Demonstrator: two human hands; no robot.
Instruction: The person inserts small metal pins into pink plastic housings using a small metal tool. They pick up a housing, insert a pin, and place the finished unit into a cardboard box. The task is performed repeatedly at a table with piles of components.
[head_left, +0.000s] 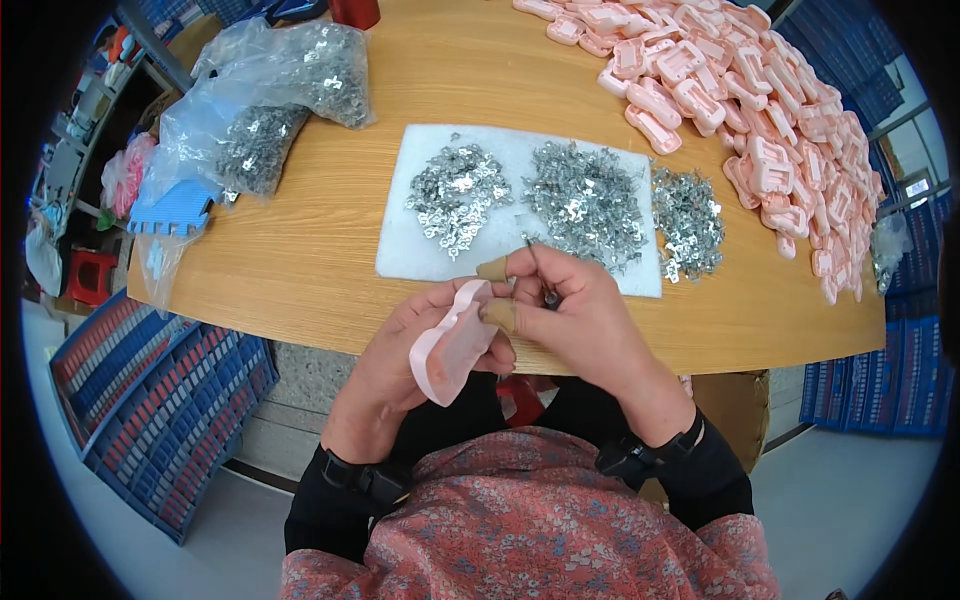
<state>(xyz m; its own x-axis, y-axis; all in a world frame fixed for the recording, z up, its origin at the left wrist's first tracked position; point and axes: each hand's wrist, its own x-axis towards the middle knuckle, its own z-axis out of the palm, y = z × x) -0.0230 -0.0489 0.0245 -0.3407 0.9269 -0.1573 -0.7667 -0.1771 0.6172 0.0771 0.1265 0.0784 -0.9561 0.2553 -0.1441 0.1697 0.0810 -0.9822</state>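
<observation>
My left hand (392, 335) is closed round a pale pink plastic shell (452, 345), tilted up with its smooth side towards me. My right hand (580, 315) is closed, with a thin dark metal tool (538, 268) between its fingers; its exact kind is hard to make out. Tan covers wrap the right thumb (500, 314) and forefinger, and the thumb meets the shell's far edge. Just beyond both hands lies a white foam sheet (400, 255), bearing a smaller heap of silvery metal clips (458, 195) and a larger clip heap (585, 205).
Another clip heap (688, 225) touches the sheet's right edge. Pink shells (770, 165) are piled along the table's right side. Clear bags of metal parts (262, 145) and a blue foam piece (172, 208) sit at the left. Blue racks (165, 400) stand beyond the wooden table (300, 265).
</observation>
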